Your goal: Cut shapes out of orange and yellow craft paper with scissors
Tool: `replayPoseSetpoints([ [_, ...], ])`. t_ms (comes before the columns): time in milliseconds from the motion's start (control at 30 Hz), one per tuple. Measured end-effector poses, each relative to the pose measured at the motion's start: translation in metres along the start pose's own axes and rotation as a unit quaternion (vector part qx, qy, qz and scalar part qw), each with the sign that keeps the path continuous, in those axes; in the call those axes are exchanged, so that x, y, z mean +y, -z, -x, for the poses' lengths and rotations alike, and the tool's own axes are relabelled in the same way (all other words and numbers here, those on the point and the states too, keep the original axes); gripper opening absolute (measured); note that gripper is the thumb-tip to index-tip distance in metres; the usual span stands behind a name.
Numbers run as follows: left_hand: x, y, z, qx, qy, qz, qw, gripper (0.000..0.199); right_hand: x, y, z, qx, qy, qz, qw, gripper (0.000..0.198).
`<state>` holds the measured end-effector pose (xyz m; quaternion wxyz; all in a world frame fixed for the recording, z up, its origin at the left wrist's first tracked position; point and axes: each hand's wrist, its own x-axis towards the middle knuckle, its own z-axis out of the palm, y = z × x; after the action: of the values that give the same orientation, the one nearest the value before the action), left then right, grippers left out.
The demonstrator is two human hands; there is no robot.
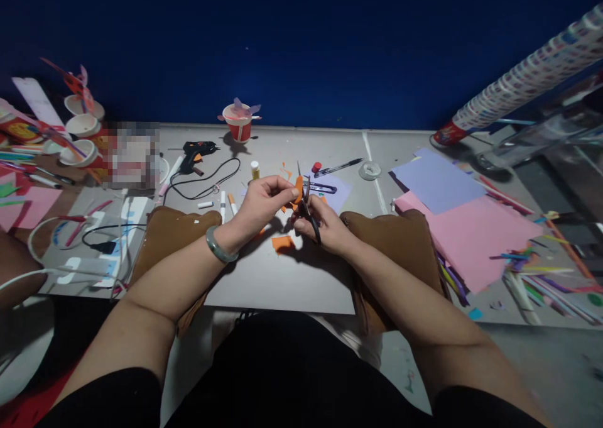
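Between the fingertips of my left hand (pixel 268 198) is a small piece of orange paper (pixel 299 189), held up above the table. My right hand (pixel 326 225) grips a pair of scissors (pixel 308 211) with dark handles, the blades pointing away from me and parted beside the orange paper. Below my hands a larger orange paper scrap (pixel 283 245) lies on the white table top. Smaller orange bits are scattered behind and under my fingers. A purple sheet (pixel 338 189) sits just beyond, with a dark-framed utility knife (pixel 323 188) on it.
A glue gun (pixel 195 154) with its cord lies left, near a red paper cup (pixel 239 126) at the back. Pink paper (pixel 471 239) and purple sheets (pixel 436 180) spread on the right. A long cup stack (pixel 527 70) leans there. Brown pads (pixel 176 239) lie under my forearms.
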<state>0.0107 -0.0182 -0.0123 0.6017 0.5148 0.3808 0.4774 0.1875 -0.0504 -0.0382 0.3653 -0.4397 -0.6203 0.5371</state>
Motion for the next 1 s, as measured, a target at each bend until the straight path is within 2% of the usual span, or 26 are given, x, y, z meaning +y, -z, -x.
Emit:
replayPoseSetpoints([
  [433,-0.0032,-0.0026,0.0013,0.014,-0.004,0.014,1.0,0.018,0.0002,-0.0002,-0.002,0.012,-0.048,0.004,0.999,0.062],
  [1000,-0.0023,-0.0024,0.0031,0.013,-0.008,-0.009,1.0,0.018,-0.0014,-0.0003,-0.0016,0.015,-0.07,-0.002,0.997,0.059],
])
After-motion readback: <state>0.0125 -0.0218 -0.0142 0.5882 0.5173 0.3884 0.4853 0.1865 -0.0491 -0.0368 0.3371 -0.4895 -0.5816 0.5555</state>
